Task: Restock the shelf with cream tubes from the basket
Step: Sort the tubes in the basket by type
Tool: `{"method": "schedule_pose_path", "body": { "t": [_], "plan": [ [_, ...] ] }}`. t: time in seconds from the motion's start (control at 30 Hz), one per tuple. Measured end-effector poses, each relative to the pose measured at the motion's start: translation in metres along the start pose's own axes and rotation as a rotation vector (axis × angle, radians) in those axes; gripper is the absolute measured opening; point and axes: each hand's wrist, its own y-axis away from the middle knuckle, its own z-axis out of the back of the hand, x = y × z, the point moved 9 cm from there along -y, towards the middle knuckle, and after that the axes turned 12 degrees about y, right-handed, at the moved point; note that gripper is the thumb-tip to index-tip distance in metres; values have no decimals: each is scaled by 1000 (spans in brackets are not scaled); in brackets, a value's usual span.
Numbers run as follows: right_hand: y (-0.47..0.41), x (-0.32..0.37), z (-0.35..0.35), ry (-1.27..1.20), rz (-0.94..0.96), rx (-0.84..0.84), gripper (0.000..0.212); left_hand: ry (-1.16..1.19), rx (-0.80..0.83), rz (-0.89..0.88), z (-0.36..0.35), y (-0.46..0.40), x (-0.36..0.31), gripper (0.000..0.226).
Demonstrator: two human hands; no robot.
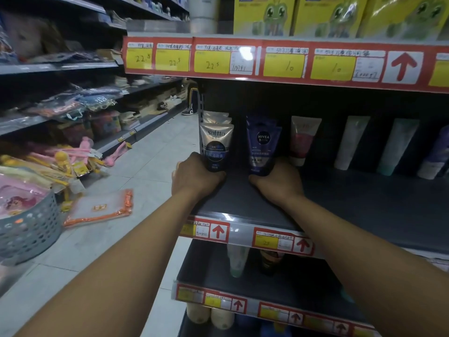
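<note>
A silver and dark blue Softto cream tube [216, 144] stands upright at the left end of the dark shelf [364, 210], with my left hand [194, 176] gripping its base. More Softto tubes stand behind it. To its right a dark blue Nivea tube [263, 144] stands upright, and my right hand [279, 181] holds its bottom end. Another Nivea tube is behind that one. A grey perforated basket [29, 229] sits on the floor at far left; no cream tubes show in it.
Further right on the same shelf stand a pink and white tube [302, 139], two pale tubes [349, 142] and purple ones. Yellow boxes [328, 15] fill the shelf above. Lower shelves hold a few tubes. Packaged goods [99, 207] lie on the aisle floor at left.
</note>
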Motion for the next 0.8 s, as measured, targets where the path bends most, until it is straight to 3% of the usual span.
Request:
{"method": "schedule_pose_path", "body": {
  "t": [0.1, 0.57, 0.8],
  "plan": [
    [-2, -1, 1, 15, 14, -3, 66, -1, 3, -11, -1, -3, 2, 66],
    [-13, -4, -6, 25, 44, -4, 71, -13, -21, -33, -5, -11, 9, 66],
    [-15, -5, -9, 46, 55, -2, 62, -31, -22, -38, -6, -13, 8, 65]
  ]
}}
